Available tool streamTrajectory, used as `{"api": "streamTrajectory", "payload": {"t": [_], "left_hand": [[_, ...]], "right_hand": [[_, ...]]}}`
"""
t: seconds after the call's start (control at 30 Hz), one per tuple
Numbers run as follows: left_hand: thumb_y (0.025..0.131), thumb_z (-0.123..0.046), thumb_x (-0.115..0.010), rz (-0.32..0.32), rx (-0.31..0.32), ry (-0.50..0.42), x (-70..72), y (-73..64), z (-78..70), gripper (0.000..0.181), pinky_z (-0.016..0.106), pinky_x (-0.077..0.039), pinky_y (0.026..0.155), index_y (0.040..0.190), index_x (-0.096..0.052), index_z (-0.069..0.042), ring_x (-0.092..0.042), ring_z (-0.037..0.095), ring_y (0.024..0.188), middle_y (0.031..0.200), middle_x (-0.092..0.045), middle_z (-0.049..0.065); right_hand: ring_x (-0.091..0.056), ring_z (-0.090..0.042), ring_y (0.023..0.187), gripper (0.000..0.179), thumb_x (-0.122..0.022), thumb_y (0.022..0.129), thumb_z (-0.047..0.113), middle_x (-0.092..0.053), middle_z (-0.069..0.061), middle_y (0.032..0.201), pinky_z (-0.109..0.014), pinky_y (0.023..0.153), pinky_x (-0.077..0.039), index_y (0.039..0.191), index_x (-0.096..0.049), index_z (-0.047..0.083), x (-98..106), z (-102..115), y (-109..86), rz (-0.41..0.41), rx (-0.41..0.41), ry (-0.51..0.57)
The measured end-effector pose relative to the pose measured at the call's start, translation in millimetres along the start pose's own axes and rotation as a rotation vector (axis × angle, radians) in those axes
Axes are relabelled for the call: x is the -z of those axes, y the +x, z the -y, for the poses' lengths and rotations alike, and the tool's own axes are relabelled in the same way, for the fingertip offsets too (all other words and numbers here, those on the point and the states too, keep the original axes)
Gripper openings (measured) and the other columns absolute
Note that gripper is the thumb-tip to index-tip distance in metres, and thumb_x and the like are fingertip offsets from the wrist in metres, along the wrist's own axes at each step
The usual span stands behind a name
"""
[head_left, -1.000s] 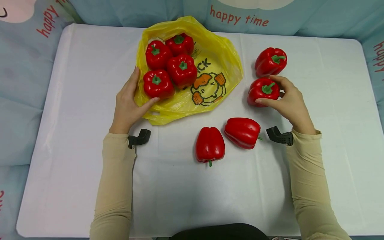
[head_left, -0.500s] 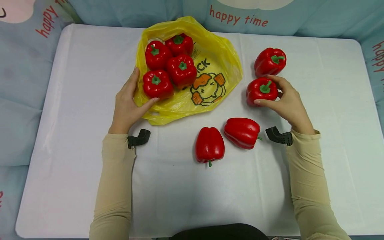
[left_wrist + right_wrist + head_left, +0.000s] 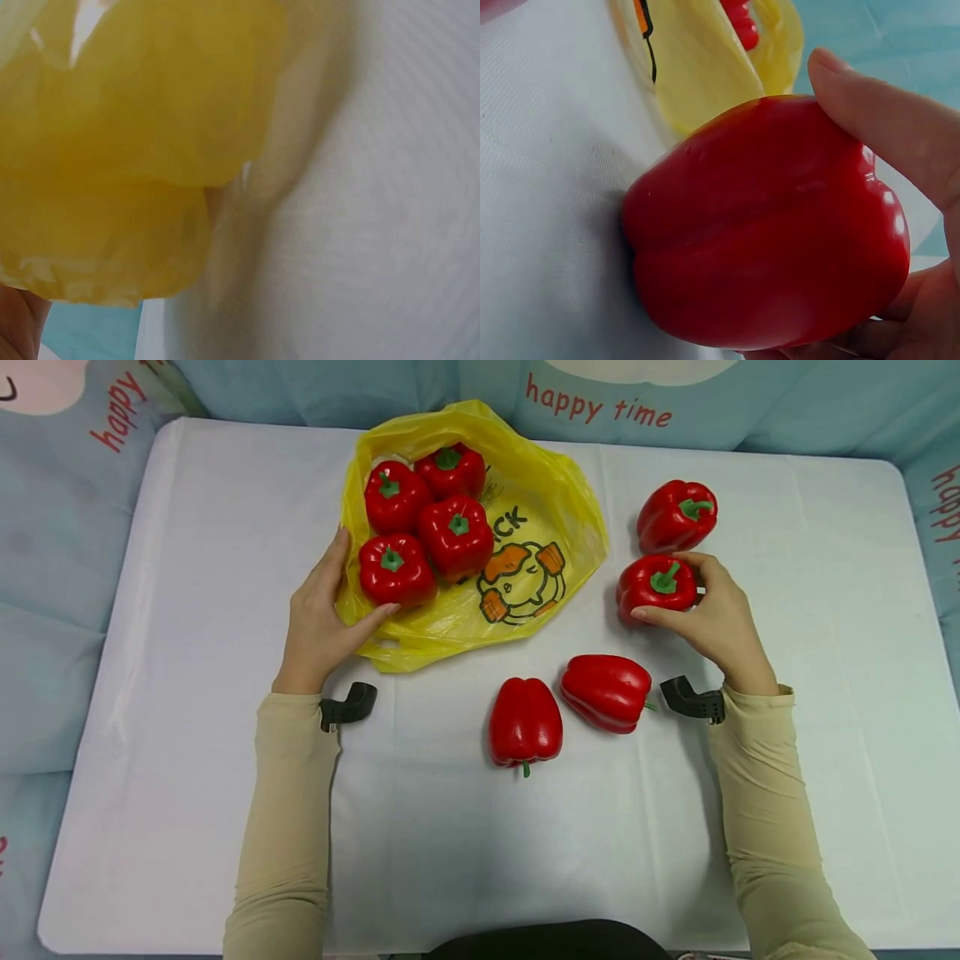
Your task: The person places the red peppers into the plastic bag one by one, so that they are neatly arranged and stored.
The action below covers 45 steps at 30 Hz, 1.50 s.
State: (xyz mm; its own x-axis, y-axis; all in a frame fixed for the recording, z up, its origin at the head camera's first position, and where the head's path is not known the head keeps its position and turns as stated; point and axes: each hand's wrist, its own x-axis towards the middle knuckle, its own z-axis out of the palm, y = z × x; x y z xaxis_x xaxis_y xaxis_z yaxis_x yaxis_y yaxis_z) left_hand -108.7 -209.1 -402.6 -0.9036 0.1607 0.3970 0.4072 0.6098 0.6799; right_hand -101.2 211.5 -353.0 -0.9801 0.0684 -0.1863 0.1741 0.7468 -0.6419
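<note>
My left hand [image 3: 318, 618] holds the left side of an open yellow plastic bag [image 3: 431, 639], thumb over the rim and fingers along the outside. Several red bell peppers [image 3: 397, 578] stand inside it, green stems up. In the left wrist view the bag [image 3: 127, 150] fills much of the picture and hides most of the hand. My right hand [image 3: 723, 618] grips another red bell pepper [image 3: 645, 592] between thumb and fingers, stem up. In the right wrist view this pepper [image 3: 772, 232] appears close up, its lower end near the tablecloth.
One bell pepper [image 3: 672, 517] lies just behind the gripped one. Two more, a pepper [image 3: 525, 722] and a sideways one [image 3: 606, 693], lie at the middle front. The white tabletop [image 3: 187, 760] meets a blue printed fabric [image 3: 675, 406] at the back.
My right hand and the bell pepper in it have shifted very slightly left. The left hand, the bag and the other peppers look unmoved.
</note>
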Motion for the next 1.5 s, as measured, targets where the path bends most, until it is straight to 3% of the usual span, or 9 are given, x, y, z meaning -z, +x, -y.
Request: {"api": "streamTrajectory", "payload": {"t": [0.17, 0.47, 0.83, 1.5], "left_hand": [[0.075, -0.018, -0.081, 0.004, 0.004, -0.003, 0.3, -0.6, 0.0, 0.089, 0.027, -0.03, 0.109, 0.147, -0.03, -0.005, -0.033, 0.016, 0.136, 0.149, -0.035, 0.007], [0.075, -0.018, -0.08, 0.005, 0.011, -0.01, 0.6, -0.7, -1.1, 0.089, 0.027, -0.031, 0.108, 0.148, -0.03, -0.006, -0.033, 0.015, 0.136, 0.149, -0.035, 0.006], [0.076, -0.018, -0.08, 0.003, 0.005, -0.008, 1.5, -1.5, -1.5, 0.088, 0.027, -0.03, 0.108, 0.147, -0.03, -0.005, -0.033, 0.016, 0.136, 0.149, -0.035, 0.007], [0.076, -0.019, -0.08, 0.009, 0.011, 0.001, 1.4, -0.3, -1.7, 0.088, 0.027, -0.03, 0.108, 0.147, -0.03, -0.005, -0.033, 0.016, 0.136, 0.15, -0.035, 0.007]], "right_hand": [[-0.041, -0.025, 0.12, 0.082, -0.079, 0.075, 0.037, -0.046, -0.01, 0.137, -0.04, 0.093, -0.043, 0.142, -0.039, 0.012, 0.0, -0.1, -0.5, -0.015, 0.011, 0.027], [-0.04, -0.026, 0.123, 0.082, -0.079, 0.075, 0.037, -0.045, -0.009, 0.138, -0.047, 0.1, -0.041, 0.143, -0.039, 0.013, 2.0, 2.5, -3.5, -0.029, 0.013, 0.036], [-0.042, -0.019, 0.121, 0.074, -0.078, 0.077, 0.028, -0.047, -0.008, 0.135, -0.036, 0.102, -0.041, 0.14, -0.042, 0.013, 9.1, 11.0, -6.6, -0.048, 0.067, 0.107], [-0.043, -0.017, 0.121, 0.07, -0.08, 0.075, 0.017, -0.048, -0.006, 0.134, -0.03, 0.099, -0.044, 0.137, -0.047, 0.016, 19.8, 47.3, 5.6, -0.017, 0.169, 0.203]]}}
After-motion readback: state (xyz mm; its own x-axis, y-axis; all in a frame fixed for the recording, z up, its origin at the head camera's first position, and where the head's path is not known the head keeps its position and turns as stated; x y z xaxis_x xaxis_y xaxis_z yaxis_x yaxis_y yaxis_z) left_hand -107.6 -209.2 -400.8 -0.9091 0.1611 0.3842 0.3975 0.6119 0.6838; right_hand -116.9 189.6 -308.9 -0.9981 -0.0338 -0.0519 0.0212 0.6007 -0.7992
